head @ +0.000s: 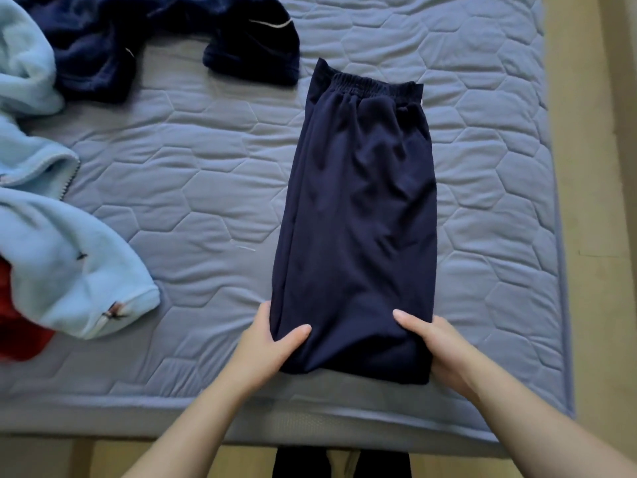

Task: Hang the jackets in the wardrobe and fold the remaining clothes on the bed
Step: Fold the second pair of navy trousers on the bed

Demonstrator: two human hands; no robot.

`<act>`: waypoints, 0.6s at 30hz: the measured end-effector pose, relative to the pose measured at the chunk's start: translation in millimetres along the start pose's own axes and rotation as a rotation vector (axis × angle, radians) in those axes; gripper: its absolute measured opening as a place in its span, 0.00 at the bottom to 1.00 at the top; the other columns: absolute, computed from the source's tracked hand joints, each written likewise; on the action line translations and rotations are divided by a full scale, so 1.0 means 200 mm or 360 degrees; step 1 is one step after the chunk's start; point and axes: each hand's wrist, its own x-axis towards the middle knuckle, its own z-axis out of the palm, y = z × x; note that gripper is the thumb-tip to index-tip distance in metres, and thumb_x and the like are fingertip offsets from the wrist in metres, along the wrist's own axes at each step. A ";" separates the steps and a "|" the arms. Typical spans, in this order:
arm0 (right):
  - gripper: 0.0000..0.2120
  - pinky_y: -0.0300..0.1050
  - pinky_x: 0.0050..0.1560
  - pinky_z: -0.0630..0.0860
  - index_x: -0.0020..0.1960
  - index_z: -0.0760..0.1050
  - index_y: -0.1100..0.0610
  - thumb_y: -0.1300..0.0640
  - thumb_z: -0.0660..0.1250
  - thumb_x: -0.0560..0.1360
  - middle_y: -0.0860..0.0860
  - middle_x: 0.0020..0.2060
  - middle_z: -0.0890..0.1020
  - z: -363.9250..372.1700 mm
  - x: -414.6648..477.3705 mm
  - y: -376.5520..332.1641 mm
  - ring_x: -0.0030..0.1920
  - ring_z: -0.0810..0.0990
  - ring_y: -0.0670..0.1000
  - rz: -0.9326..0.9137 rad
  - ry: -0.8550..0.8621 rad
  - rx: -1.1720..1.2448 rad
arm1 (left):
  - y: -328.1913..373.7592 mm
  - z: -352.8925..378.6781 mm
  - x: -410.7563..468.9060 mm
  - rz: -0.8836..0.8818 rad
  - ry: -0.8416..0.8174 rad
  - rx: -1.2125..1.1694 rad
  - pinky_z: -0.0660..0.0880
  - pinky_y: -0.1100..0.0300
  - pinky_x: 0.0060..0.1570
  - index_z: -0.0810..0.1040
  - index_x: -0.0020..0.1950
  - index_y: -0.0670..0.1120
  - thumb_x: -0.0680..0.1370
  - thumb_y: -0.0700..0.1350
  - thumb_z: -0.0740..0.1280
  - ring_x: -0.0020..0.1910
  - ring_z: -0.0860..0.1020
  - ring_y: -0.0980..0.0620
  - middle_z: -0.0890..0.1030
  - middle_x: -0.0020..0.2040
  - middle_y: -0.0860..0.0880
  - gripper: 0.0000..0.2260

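Dark navy trousers (pixel 358 208) lie folded lengthwise on the bed (pixel 206 174), elastic waistband at the far end. My left hand (pixel 267 346) grips the near left corner of the fold, thumb on top and fingers beneath. My right hand (pixel 441 350) grips the near right corner in the same way. A light blue fleece jacket (pixel 62 257) with a zip sprawls at the left. A dark blue fleece garment (pixel 165 39) lies crumpled at the far left.
A red garment (pixel 17 326) pokes out under the light blue fleece at the left edge. The bed's near edge (pixel 275 419) runs just below my hands and its right edge meets a beige floor (pixel 593 201).
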 end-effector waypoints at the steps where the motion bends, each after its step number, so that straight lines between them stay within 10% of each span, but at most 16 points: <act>1: 0.20 0.47 0.51 0.78 0.58 0.78 0.60 0.56 0.73 0.67 0.55 0.51 0.85 0.00 -0.02 0.03 0.52 0.84 0.54 0.0040 -0.0067 -0.0069 | -0.02 0.00 -0.02 0.0039 -0.0067 -0.0001 0.70 0.77 0.44 0.69 0.57 0.62 0.72 0.50 0.73 0.51 0.75 0.72 0.78 0.52 0.70 0.19; 6: 0.18 0.48 0.54 0.77 0.58 0.78 0.60 0.59 0.73 0.69 0.52 0.49 0.85 -0.04 -0.05 0.10 0.51 0.83 0.52 -0.0089 0.0073 -0.0289 | -0.12 -0.03 -0.09 -0.0056 -0.0117 -0.0314 0.79 0.55 0.34 0.71 0.57 0.51 0.78 0.36 0.64 0.39 0.80 0.54 0.81 0.47 0.49 0.12; 10: 0.12 0.44 0.52 0.77 0.55 0.78 0.54 0.58 0.72 0.72 0.47 0.49 0.85 -0.02 -0.08 0.12 0.51 0.84 0.47 -0.0131 0.0058 -0.0369 | -0.17 -0.01 -0.18 0.0171 0.0486 -0.0048 0.75 0.64 0.42 0.69 0.54 0.58 0.72 0.44 0.73 0.42 0.77 0.56 0.77 0.49 0.56 0.18; 18: 0.07 0.33 0.42 0.76 0.49 0.80 0.51 0.60 0.72 0.73 0.45 0.48 0.85 -0.07 -0.11 0.11 0.44 0.82 0.39 -0.0274 0.0086 -0.0715 | -0.25 -0.02 -0.16 0.0165 0.0284 0.0269 0.68 0.68 0.37 0.78 0.41 0.45 0.71 0.39 0.74 0.35 0.72 0.55 0.77 0.36 0.51 0.05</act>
